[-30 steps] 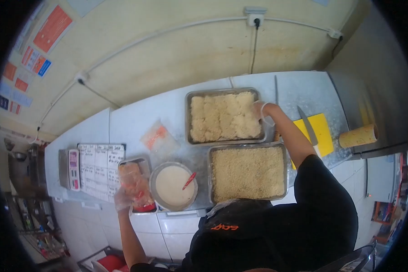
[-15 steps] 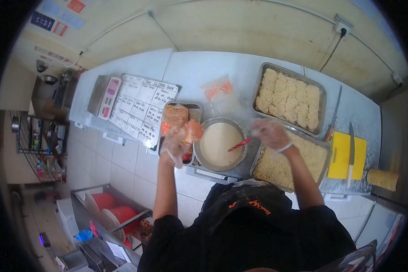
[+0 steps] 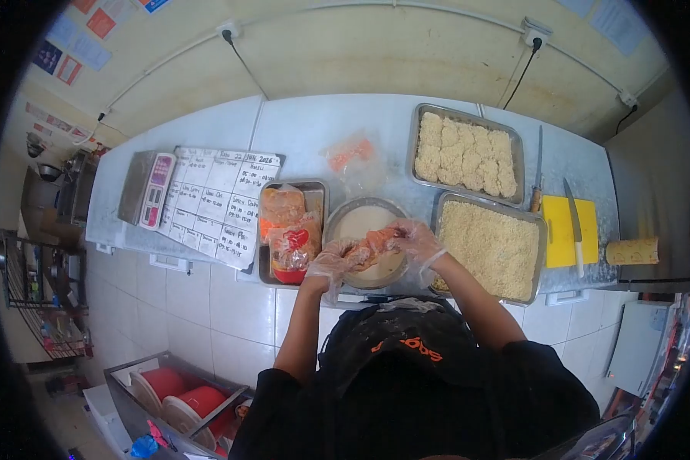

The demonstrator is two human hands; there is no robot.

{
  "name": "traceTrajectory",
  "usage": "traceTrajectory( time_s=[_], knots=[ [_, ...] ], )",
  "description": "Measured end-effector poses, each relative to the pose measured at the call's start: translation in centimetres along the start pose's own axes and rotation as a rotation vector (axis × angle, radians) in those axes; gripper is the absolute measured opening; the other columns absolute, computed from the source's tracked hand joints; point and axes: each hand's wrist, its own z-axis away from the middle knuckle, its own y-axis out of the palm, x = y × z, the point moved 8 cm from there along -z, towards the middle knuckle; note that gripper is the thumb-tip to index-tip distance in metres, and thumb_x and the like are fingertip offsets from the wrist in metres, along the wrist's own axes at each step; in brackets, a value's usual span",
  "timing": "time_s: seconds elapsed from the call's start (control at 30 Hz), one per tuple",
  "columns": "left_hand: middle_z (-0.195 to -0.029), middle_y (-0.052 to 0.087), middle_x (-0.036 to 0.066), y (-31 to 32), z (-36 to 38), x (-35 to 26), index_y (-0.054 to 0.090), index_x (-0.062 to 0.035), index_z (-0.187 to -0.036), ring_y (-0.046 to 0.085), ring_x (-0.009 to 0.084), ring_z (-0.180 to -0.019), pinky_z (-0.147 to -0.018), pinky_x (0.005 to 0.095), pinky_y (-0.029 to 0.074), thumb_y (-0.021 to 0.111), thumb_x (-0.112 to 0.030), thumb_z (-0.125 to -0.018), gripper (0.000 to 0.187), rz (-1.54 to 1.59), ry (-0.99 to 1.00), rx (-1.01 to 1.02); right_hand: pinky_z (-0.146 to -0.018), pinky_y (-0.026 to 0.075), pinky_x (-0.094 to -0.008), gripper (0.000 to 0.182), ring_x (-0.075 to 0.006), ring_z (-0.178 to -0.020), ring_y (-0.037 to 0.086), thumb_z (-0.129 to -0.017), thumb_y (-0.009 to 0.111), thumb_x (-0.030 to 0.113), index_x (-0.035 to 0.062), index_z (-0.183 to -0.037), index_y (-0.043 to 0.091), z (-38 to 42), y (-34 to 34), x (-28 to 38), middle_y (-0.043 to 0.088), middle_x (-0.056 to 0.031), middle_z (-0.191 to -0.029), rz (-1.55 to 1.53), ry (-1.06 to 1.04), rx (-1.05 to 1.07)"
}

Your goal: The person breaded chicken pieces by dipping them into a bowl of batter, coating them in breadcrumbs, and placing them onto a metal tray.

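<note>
Above a round metal bowl (image 3: 366, 202) of pale batter (image 3: 354, 222), a stretched piece of orange-pink raw meat (image 3: 375, 245) hangs between my hands. My left hand (image 3: 330, 265), in a clear plastic glove, closes on its left end. My right hand (image 3: 419, 241), gloved the same way, grips the right end. Left of the bowl, a metal tray (image 3: 315, 201) holds plastic bags of orange meat (image 3: 282, 205). On the right, a tray of pale crumbs (image 3: 487, 249) lies close to my right hand. The red-handled utensil seen earlier in the bowl is hidden.
Breaded pieces (image 3: 468, 153) fill another tray behind the crumbs. Farther right are a long knife (image 3: 540, 161), a yellow cutting board (image 3: 583, 218) and a knife (image 3: 574, 222) on it. A whiteboard (image 3: 218, 203), a scale (image 3: 149, 188) and a plastic bag (image 3: 353, 157) share the table.
My left hand has moved from the bag tray to the bowl with the meat. My right hand has come left from above the crumb tray and taken hold of the meat's other end.
</note>
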Motion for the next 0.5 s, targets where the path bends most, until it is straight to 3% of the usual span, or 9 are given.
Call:
traceTrajectory(
  time_s=[0.07, 0.17, 0.27, 0.37, 0.47, 0.5],
  knots=[
    [-0.098, 0.070, 0.011, -0.4, 0.0, -0.3, 0.068, -0.0011, -0.109, 0.064, 0.0221, -0.089, -0.078, 0.0355, 0.050, 0.071, -0.033, -0.091, 0.037, -0.047, 0.029, -0.061, -0.076, 0.053, -0.0302, 0.029, -0.0167, -0.081, 0.066, -0.081, 0.068, 0.005, 0.0031, -0.110, 0.068, 0.5, -0.4, -0.2, 0.070, -0.0087, -0.090, -0.019, -0.024, -0.069],
    [-0.094, 0.068, 0.015, -1.0, -1.6, 1.0, 0.068, -0.0037, -0.105, 0.064, 0.0306, -0.088, -0.080, 0.0390, 0.049, 0.072, -0.036, -0.088, 0.036, -0.313, 0.235, -0.168, -0.077, 0.054, -0.0381, 0.027, -0.0287, -0.082, 0.069, -0.082, 0.063, 0.009, 0.0075, -0.108, 0.069, 1.5, -1.0, 1.7, 0.071, -0.0137, -0.090, 0.482, -0.099, -0.253],
    [-0.095, 0.066, 0.019, -1.1, -1.3, -0.9, 0.069, -0.0053, -0.103, 0.063, 0.0363, -0.090, -0.081, 0.0425, 0.048, 0.072, -0.039, -0.086, 0.038, -0.410, 0.267, -0.159, -0.075, 0.052, -0.0473, 0.021, -0.0367, -0.086, 0.067, -0.084, 0.059, 0.013, 0.0105, -0.102, 0.070, 1.7, -0.1, 1.8, 0.069, -0.0155, -0.089, 0.898, -0.217, -0.231],
    [-0.095, 0.067, 0.019, -2.1, -2.5, -0.6, 0.069, -0.0049, -0.100, 0.062, 0.0374, -0.089, -0.078, 0.0460, 0.047, 0.071, -0.039, -0.086, 0.037, -0.514, 0.302, -0.181, -0.069, 0.049, -0.0495, 0.018, -0.0330, -0.087, 0.066, -0.086, 0.057, 0.019, 0.0118, -0.097, 0.070, 2.4, 0.4, 3.2, 0.068, -0.0123, -0.083, 1.164, -0.374, -0.292],
    [-0.079, 0.066, 0.016, -3.1, -3.8, -0.7, 0.069, -0.0011, -0.087, 0.063, 0.0312, -0.073, -0.067, 0.0428, 0.047, 0.072, -0.047, -0.085, 0.047, -0.535, 0.284, -0.201, -0.071, 0.047, -0.0459, 0.018, -0.0289, -0.090, 0.064, -0.084, 0.058, 0.021, 0.0144, -0.094, 0.071, 1.5, 0.9, 2.4, 0.069, -0.0085, -0.084, 1.420, -0.389, -0.135],
    [-0.082, 0.066, 0.016, -3.3, -4.0, -0.6, 0.069, -0.0030, -0.090, 0.062, 0.0329, -0.077, -0.069, 0.0443, 0.048, 0.070, -0.043, -0.086, 0.041, -0.596, 0.303, -0.208, -0.072, 0.047, -0.0451, 0.017, -0.0276, -0.089, 0.064, -0.084, 0.058, 0.021, 0.0148, -0.092, 0.071, 1.4, 1.1, 1.9, 0.069, -0.0072, -0.084, 1.479, -0.371, -0.080]
  ],
)
